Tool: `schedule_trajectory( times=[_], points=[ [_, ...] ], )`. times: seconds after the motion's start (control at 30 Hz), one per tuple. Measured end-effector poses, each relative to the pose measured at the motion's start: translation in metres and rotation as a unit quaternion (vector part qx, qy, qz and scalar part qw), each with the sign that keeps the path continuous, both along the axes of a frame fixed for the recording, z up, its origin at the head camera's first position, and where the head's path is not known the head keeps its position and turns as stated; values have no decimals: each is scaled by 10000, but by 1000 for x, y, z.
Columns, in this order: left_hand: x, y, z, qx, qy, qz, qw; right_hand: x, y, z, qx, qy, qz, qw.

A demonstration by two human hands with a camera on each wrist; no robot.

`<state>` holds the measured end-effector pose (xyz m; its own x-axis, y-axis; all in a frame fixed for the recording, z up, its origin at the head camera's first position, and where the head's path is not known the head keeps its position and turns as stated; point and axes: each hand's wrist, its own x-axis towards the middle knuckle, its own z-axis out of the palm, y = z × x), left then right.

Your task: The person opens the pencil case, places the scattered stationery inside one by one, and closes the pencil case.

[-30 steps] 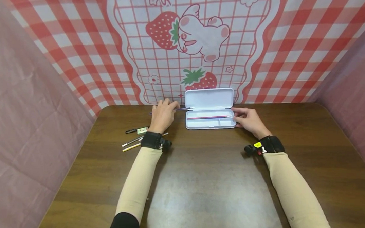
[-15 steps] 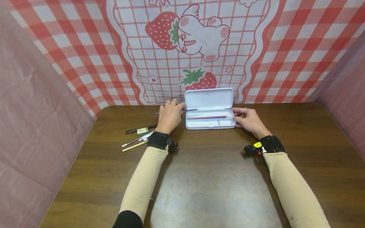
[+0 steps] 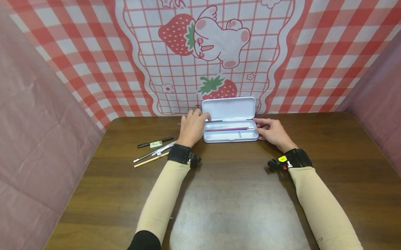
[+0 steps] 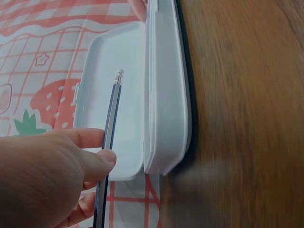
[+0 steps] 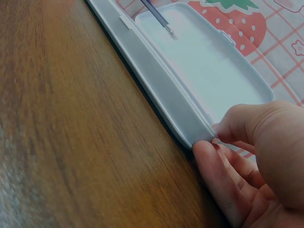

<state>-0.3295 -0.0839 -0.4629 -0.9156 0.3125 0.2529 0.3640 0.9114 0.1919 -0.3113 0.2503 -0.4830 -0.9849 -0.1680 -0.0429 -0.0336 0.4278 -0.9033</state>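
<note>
A white pencil case lies open at the back of the table, its lid raised against the cloth. Inside its long compartment are a red and a blue pencil. My left hand pinches a blue-and-silver striped pencil between thumb and fingers. That pencil's eraser end points right, over the case's left part near the hinge. At the case's right end, my right hand grips the corner, with the thumb on the rim and fingers against the outside wall.
Left of the case lie a black pen, a small eraser, a metal compass, a grey pencil and a yellow pencil. A checked strawberry cloth hangs directly behind the table.
My left hand has moved right with the striped pencil, bringing its eraser end over the case. More of the compass and yellow pencil shows. My right hand stays on the case.
</note>
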Motion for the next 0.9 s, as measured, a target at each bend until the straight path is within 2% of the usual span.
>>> schedule_trajectory(
  times=[0.03,0.13,0.17,0.2,0.27,0.47,0.63,0.7,0.87,0.9],
  points=[
    [-6,1,-7,9,9,-11,10000,0,0,0,6,-6,0,10000],
    [-6,5,-7,26,0,-69,10000,0,1,0,66,-30,21,10000],
    [-1,7,0,36,-34,-76,10000,0,0,0,75,-41,19,10000],
    [-2,8,-2,66,-6,-66,10000,-1,1,-1,99,-49,25,9999],
    [8,13,11,58,-36,-54,10000,-1,1,-1,120,-65,26,9999],
    [11,24,16,-25,-137,6,9999,-4,3,-3,138,-118,-18,9998],
    [11,31,17,-171,-161,-43,9997,-4,5,-4,210,-173,29,9996],
    [1,33,5,-216,-93,-71,9997,-4,5,-4,229,-175,51,9996],
    [1,41,4,-302,-42,-132,9994,-3,3,-3,189,-162,50,9997],
    [5,42,8,-318,-56,-156,9994,-3,3,-3,178,-159,46,9997]
  ],
)
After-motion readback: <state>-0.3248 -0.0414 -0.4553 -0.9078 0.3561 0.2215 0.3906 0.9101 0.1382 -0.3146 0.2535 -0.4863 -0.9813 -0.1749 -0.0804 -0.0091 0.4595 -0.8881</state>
